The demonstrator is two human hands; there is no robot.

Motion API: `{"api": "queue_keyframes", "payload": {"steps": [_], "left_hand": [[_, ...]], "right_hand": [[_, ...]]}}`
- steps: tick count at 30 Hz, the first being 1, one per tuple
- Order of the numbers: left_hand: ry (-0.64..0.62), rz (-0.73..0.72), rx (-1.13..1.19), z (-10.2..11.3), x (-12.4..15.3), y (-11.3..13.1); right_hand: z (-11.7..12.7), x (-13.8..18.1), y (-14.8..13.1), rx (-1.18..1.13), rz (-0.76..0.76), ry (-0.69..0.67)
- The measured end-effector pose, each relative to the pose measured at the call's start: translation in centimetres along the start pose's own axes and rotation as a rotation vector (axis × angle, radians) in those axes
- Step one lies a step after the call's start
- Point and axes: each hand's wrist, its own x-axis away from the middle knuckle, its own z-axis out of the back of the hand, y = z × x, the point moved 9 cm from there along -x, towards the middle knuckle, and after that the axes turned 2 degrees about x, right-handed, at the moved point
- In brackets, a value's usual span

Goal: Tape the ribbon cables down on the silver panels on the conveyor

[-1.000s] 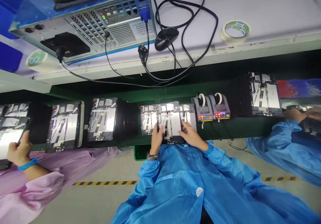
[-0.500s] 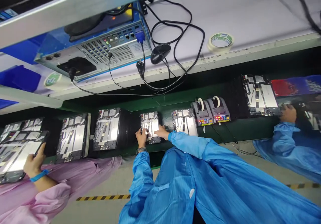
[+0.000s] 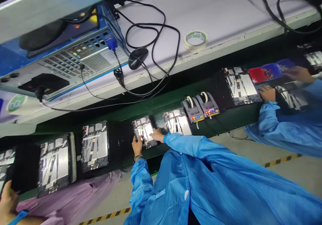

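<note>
In front of me an opened tablet (image 3: 145, 131), its silver battery and dark ribbon strips bare, lies on the dark green bench. My left hand (image 3: 137, 146) grips its lower left edge, thumb over the top and the other fingers mostly hidden. At its right edge is my right hand (image 3: 157, 135), thumb on the face and fingers curled by the side. A second opened tablet (image 3: 176, 121) lies just beyond my right hand, partly behind my sleeve. Right of that stand two grey tape dispensers (image 3: 200, 107) with lit red displays.
More opened tablets (image 3: 95, 146) lie along the bench to the left, and another (image 3: 240, 85) to the right. Co-workers' hands (image 3: 267, 93) show at both sides. A shelf behind holds a computer case (image 3: 85, 58), a mouse (image 3: 138, 57), cables and a tape roll (image 3: 195, 39).
My view has turned, so the shelf and the left-hand tablets sit further left. Both my hands stay on the same tablet. The pink-sleeved co-worker is now mostly out of view.
</note>
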Motion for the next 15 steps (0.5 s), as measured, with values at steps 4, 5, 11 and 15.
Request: {"api": "queue_keyframes", "payload": {"steps": [4,5,11,15], "left_hand": [[0.119,0.001,0.010,1.0,-0.5,-0.8],[0.199,-0.044,0.014,1.7,-0.2,-0.2],[0.295,-0.338,0.206,-0.1,4.6,7.2],[0.045,-0.425,0.273,-6.8,6.9,13.2]], "right_hand": [[3.1,7.1,-1.9,-0.186,0.270,-0.279],[4.3,9.9,-1.8,-0.277,0.352,-0.463],[26.7,16.0,13.2,-0.772,0.209,0.352],[32.1,16.4,25.2,-0.972,-0.176,0.979]]}}
